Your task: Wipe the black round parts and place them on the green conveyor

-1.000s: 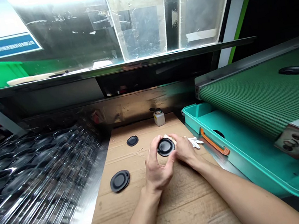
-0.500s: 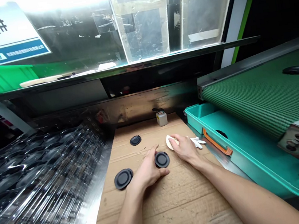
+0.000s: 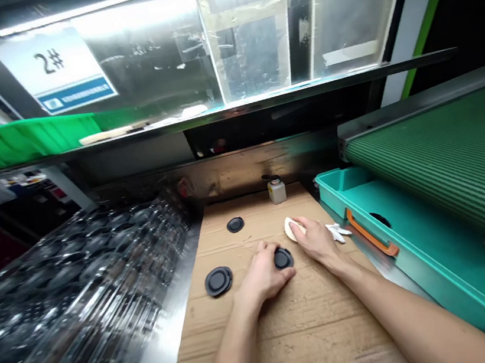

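Note:
My left hand is curled around a small black round lid on the cardboard sheet, with the thumb at its near edge and the fingers on its far left side. A white round pad is gripped in my right hand, just above the cardboard and beyond the lid. Beside that hand lie white glove-like pieces, partly covered by it. A larger black lid rests to the left of my left hand, and another small black lid lies farther back.
A small bottle with a flipped-up cap stands at the cardboard's back edge. Stacked clear plastic trays fill the left side. To the right are a teal bin with an orange handle and a green conveyor belt. A metal shelf runs across the back.
The whole view has shifted, so everything appears farther right. My left hand's fingers have drawn in closer around the small lid. My right hand still holds the white pad.

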### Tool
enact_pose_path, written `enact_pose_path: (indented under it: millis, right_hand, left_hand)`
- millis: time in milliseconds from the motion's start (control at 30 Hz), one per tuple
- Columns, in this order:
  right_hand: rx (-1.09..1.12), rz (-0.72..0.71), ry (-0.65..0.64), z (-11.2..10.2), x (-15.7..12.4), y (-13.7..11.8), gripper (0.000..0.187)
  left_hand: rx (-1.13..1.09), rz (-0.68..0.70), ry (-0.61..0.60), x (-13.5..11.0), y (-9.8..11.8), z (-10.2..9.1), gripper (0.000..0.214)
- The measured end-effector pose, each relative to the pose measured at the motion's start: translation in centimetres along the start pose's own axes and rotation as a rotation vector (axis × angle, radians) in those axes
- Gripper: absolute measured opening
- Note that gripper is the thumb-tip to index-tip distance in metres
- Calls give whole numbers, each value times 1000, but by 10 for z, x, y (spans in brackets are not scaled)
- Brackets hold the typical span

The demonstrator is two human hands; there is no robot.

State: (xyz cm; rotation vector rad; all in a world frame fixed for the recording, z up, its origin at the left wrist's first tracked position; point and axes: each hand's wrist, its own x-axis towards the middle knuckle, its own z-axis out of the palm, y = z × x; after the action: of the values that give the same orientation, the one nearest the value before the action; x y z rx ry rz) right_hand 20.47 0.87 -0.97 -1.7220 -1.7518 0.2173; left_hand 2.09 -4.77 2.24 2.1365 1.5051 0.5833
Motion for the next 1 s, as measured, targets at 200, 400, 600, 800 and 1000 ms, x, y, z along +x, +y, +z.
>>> enact_pose_path:
  millis: [200, 400, 600, 800, 1000]
  right_hand:
    - [-14, 1, -33, 2, 0, -1, 38]
    - [-18, 11, -59, 0, -1, -3, 39]
    - [-36, 0, -52, -2, -4, -3, 39]
    - [-22, -16, -70, -3, -4, -3, 39]
    - [-32, -1, -77, -2, -4, -5, 39]
  left_hand:
    - [-5, 52, 112, -41, -24, -71, 67]
    - [-10, -173, 152, -84, -81, -111, 74]
    - [77, -199, 49, -75, -77, -95, 80]
    - [131, -182, 37, -63, -63, -94, 77]
    - [175, -160, 18, -63, -63, -90, 70]
